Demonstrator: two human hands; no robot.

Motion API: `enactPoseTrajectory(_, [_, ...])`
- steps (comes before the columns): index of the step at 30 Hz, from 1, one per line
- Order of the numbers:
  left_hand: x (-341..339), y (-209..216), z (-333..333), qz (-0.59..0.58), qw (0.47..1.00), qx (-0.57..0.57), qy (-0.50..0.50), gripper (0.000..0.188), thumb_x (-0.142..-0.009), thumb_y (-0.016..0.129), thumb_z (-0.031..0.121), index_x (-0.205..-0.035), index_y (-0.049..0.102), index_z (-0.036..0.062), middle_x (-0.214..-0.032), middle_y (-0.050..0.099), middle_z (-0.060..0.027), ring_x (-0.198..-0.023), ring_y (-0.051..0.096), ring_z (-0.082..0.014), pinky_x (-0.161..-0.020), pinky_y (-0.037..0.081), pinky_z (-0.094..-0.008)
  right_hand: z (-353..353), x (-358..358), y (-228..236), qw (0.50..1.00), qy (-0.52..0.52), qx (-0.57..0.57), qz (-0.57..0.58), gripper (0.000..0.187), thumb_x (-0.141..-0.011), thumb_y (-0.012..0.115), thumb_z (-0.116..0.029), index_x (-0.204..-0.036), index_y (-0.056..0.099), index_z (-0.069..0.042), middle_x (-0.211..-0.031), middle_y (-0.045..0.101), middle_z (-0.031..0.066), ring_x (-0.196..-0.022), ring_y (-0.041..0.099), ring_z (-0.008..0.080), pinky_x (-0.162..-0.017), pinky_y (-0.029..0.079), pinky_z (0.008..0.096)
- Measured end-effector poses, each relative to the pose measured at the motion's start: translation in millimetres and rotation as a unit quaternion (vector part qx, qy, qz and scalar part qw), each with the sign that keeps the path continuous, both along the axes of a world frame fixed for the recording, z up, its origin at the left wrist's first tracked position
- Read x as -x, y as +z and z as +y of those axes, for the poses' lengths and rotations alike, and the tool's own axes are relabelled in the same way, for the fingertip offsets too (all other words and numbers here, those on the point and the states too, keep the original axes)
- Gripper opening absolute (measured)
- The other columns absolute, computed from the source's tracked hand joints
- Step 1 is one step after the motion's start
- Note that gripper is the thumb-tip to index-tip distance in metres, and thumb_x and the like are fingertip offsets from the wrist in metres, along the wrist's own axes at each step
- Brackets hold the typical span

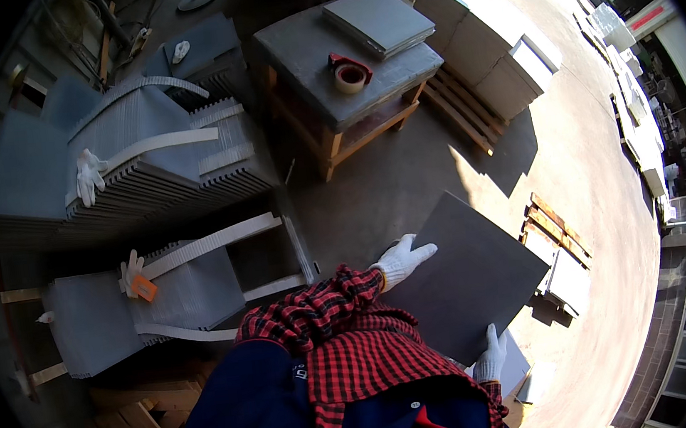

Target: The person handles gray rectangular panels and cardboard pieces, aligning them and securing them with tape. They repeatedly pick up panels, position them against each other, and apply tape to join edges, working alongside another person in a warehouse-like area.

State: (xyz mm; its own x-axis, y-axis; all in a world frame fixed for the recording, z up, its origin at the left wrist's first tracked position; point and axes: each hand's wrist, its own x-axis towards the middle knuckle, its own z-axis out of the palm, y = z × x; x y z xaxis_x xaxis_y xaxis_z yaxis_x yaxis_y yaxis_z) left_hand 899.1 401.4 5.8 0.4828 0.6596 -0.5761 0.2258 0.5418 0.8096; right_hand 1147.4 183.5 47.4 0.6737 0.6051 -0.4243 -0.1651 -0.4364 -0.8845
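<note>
A flat dark grey square panel (470,272) is held out in front of my body, between my two hands. My left hand (402,263), in a white knit glove, grips its left edge, with a finger and the thumb visible against it. At the near right corner my right hand (490,356), gloved likewise, is closed on the edge, its other fingers hidden beneath. The panel's underside does not show. Red and black checked sleeves (319,304) cover my arms.
A workbench (284,49) ahead bears a stack of grey panels (381,19) and a tape dispenser (349,75). Racked panels (135,144) with pale strips stand left, loose gloves (90,175) on them. Cartons (476,49) sit on a pallet (466,113); another low pallet (558,229) lies right.
</note>
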Motion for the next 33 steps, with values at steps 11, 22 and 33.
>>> enactPoseTrajectory(11, [-123.0,-24.6,95.5,-0.010,0.979,0.056,0.193,0.073,-0.100,0.058,0.043,-0.146,0.035,-0.0088,-0.140,0.051,-0.0232,-0.128,0.052,-0.0280,-0.107,0.042,-0.0366,155.1,-162.4,-48.9,0.990,0.000,-0.002,0.143,0.047,-0.101,0.059,-0.024,-0.140,0.051,0.001,-0.130,0.060,0.0104,-0.118,0.057,0.0225,-0.099,0.047,0.0346])
enactPoseTrajectory(22, [-51.2,-18.1,191.6,-0.096,0.854,-0.007,0.511,0.053,-0.098,0.062,0.041,-0.129,0.058,-0.0019,-0.117,0.064,-0.0101,-0.107,0.058,-0.0197,-0.095,0.045,-0.0334,384.3,-112.8,-9.6,0.942,0.317,-0.110,0.032,0.039,-0.104,0.053,-0.028,-0.128,0.060,0.002,-0.118,0.064,0.0063,-0.107,0.059,0.0151,-0.093,0.046,0.0289])
enactPoseTrajectory(33, [180.5,-23.5,305.7,-0.114,0.718,0.000,0.687,0.055,-0.098,0.062,0.042,-0.136,0.058,0.0016,-0.129,0.064,-0.0107,-0.112,0.061,-0.0226,-0.098,0.049,-0.0343,603.1,101.6,18.6,0.810,0.579,-0.089,0.020,0.056,-0.104,0.050,-0.039,-0.139,0.055,0.004,-0.137,0.059,0.0167,-0.128,0.053,0.0234,-0.110,0.036,0.0335])
